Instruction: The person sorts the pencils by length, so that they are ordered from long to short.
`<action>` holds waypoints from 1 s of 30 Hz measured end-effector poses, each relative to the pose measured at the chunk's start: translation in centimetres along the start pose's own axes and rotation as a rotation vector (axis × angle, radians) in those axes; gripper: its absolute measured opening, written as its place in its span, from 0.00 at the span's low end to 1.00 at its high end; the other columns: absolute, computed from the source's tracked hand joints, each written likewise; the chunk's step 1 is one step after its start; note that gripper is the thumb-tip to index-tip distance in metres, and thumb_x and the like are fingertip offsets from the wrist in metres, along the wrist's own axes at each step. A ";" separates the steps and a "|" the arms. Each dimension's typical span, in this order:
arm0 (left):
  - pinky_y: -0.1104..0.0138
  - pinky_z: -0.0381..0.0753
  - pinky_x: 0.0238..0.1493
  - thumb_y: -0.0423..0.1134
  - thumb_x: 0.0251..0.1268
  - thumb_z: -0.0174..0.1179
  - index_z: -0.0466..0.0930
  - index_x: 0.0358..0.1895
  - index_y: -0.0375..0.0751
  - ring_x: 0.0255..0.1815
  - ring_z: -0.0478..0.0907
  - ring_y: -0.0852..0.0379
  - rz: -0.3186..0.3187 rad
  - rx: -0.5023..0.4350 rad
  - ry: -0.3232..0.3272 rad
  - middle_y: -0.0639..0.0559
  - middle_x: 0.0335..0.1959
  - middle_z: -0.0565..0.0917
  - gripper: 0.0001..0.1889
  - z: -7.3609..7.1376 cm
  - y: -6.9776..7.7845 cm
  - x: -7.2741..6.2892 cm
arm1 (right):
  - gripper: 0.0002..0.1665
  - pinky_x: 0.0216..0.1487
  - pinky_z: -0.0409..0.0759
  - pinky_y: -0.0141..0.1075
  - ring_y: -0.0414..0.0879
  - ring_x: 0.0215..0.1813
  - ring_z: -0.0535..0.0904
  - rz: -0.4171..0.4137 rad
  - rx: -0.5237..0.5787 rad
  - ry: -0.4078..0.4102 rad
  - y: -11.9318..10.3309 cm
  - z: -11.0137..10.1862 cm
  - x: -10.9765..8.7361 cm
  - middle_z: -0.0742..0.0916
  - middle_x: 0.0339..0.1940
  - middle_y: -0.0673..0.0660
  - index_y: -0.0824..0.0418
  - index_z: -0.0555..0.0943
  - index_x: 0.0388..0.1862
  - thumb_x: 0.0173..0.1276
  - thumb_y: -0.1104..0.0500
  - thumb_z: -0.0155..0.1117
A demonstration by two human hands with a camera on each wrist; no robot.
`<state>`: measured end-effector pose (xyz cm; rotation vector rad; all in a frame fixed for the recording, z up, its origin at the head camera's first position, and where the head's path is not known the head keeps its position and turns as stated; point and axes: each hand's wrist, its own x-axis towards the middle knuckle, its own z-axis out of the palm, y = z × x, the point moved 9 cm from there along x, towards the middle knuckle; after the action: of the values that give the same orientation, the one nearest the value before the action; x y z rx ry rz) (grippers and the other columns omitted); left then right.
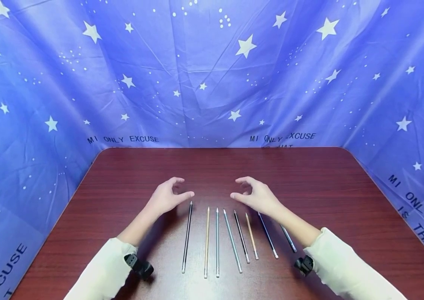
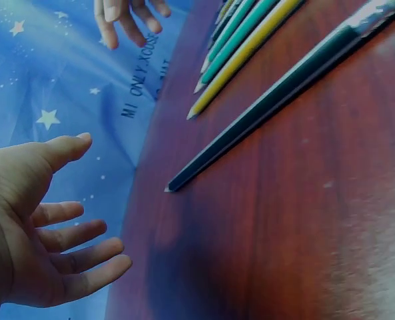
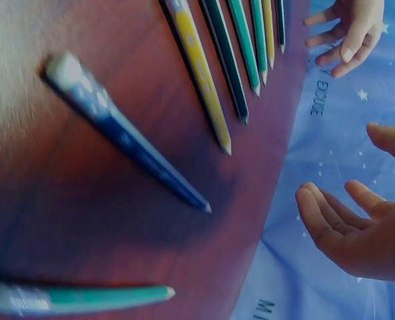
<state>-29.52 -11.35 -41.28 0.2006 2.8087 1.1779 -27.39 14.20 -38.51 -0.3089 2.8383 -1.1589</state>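
Note:
Several pencils with white ends lie side by side on the table, their sharpened tips toward the far edge. In the head view my left hand (image 1: 167,197) hovers near the tip of the leftmost black pencil (image 1: 187,237), fingers spread and holding nothing. My right hand (image 1: 258,197) faces it, likewise holding nothing, above the dark blue pencil (image 1: 268,235). Between these lie a yellow pencil (image 1: 207,241), two green pencils (image 1: 217,241), another black pencil (image 1: 241,236) and a second yellow pencil (image 1: 251,236). At far right, my right forearm partly hides a green pencil (image 3: 104,297).
The dark red wooden table (image 1: 122,166) has rounded far corners. A blue curtain (image 1: 204,62) with white stars and printed lettering hangs around its back and sides. Each wrist wears a black strap device (image 1: 140,266) over a white sleeve (image 1: 99,266).

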 end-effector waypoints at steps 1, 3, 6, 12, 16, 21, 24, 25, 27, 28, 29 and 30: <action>0.54 0.79 0.54 0.55 0.52 0.66 0.72 0.58 0.40 0.53 0.79 0.47 0.002 0.007 0.000 0.43 0.51 0.82 0.33 0.2 -0.1 -0.1 | 0.30 0.42 0.82 0.40 0.49 0.44 0.83 -0.005 0.008 -0.008 -0.1 0.4 -0.1 0.84 0.50 0.63 0.56 0.76 0.56 0.56 0.46 0.69; 0.55 0.80 0.52 0.54 0.52 0.66 0.74 0.57 0.40 0.51 0.80 0.48 0.011 0.020 -0.002 0.44 0.48 0.83 0.31 0.7 -0.2 -0.3 | 0.29 0.41 0.82 0.39 0.49 0.44 0.83 -0.025 0.016 -0.023 -0.3 1.1 -0.4 0.84 0.50 0.63 0.57 0.76 0.56 0.56 0.48 0.70; 0.56 0.80 0.51 0.52 0.51 0.67 0.77 0.53 0.40 0.48 0.81 0.50 0.022 0.038 0.001 0.47 0.44 0.85 0.28 1.2 -0.3 -0.6 | 0.29 0.41 0.82 0.37 0.48 0.44 0.83 -0.045 0.028 -0.041 -0.5 2.2 -0.7 0.85 0.48 0.62 0.58 0.77 0.54 0.55 0.50 0.71; 0.58 0.79 0.51 0.50 0.50 0.68 0.80 0.46 0.41 0.46 0.80 0.54 0.010 0.042 -0.008 0.51 0.39 0.84 0.22 2.1 -0.7 -1.3 | 0.28 0.37 0.80 0.31 0.47 0.42 0.83 -0.068 0.065 -0.081 -0.9 4.1 -1.2 0.85 0.48 0.59 0.58 0.77 0.54 0.54 0.52 0.71; 0.59 0.79 0.50 0.48 0.50 0.68 0.81 0.43 0.43 0.43 0.79 0.57 -0.002 0.042 -0.019 0.53 0.36 0.83 0.19 2.6 -0.7 -1.5 | 0.28 0.38 0.81 0.32 0.46 0.41 0.83 -0.088 0.084 -0.111 -1.5 5.3 -1.6 0.86 0.44 0.59 0.59 0.77 0.54 0.55 0.52 0.71; 0.61 0.79 0.45 0.48 0.50 0.68 0.81 0.42 0.43 0.38 0.78 0.58 -0.008 0.055 -0.022 0.54 0.33 0.82 0.18 3.1 -0.5 -1.7 | 0.28 0.39 0.81 0.33 0.47 0.40 0.83 -0.109 0.078 -0.143 -2.2 6.6 -2.1 0.85 0.42 0.59 0.61 0.77 0.53 0.54 0.52 0.72; 0.62 0.79 0.42 0.48 0.49 0.69 0.81 0.42 0.43 0.35 0.77 0.59 -0.024 0.060 -0.025 0.54 0.32 0.82 0.18 3.2 -0.6 -1.7 | 0.28 0.40 0.81 0.31 0.47 0.40 0.82 -0.117 0.081 -0.157 -2.5 7.2 -2.3 0.85 0.44 0.59 0.61 0.77 0.53 0.55 0.53 0.71; 0.63 0.79 0.42 0.48 0.49 0.69 0.81 0.42 0.43 0.34 0.77 0.59 -0.028 0.063 -0.025 0.54 0.31 0.82 0.18 3.3 -0.7 -1.8 | 0.27 0.39 0.80 0.30 0.46 0.40 0.82 -0.121 0.079 -0.160 -2.6 7.3 -2.3 0.85 0.43 0.58 0.61 0.77 0.53 0.55 0.53 0.71; 0.63 0.78 0.40 0.47 0.48 0.70 0.81 0.41 0.42 0.33 0.77 0.60 -0.026 0.073 -0.021 0.55 0.30 0.82 0.18 3.4 -0.7 -1.8 | 0.27 0.38 0.80 0.29 0.45 0.39 0.82 -0.133 0.081 -0.164 -2.8 7.6 -2.4 0.85 0.43 0.58 0.61 0.77 0.53 0.56 0.54 0.71; 0.63 0.78 0.40 0.47 0.48 0.70 0.81 0.41 0.43 0.33 0.77 0.60 -0.028 0.075 -0.019 0.55 0.30 0.82 0.18 3.4 -0.7 -1.8 | 0.26 0.37 0.79 0.28 0.44 0.38 0.81 -0.139 0.078 -0.164 -2.9 7.7 -2.5 0.85 0.43 0.58 0.61 0.78 0.53 0.56 0.54 0.71; 0.64 0.78 0.40 0.46 0.48 0.70 0.81 0.41 0.42 0.33 0.77 0.60 -0.029 0.077 -0.015 0.55 0.30 0.82 0.18 3.4 -0.7 -1.8 | 0.26 0.36 0.79 0.28 0.43 0.37 0.81 -0.144 0.080 -0.164 -3.0 7.8 -2.5 0.85 0.42 0.58 0.61 0.78 0.53 0.56 0.54 0.71; 0.64 0.78 0.39 0.46 0.48 0.70 0.81 0.41 0.42 0.32 0.76 0.60 -0.028 0.079 -0.014 0.55 0.29 0.81 0.17 3.4 -0.7 -1.8 | 0.26 0.35 0.78 0.27 0.42 0.36 0.80 -0.146 0.081 -0.164 -3.1 7.8 -2.5 0.85 0.42 0.58 0.61 0.78 0.53 0.56 0.55 0.71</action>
<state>-27.31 -9.70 -44.12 0.1735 2.8386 1.0568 -23.44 7.17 -42.00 -0.5863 2.6574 -1.2083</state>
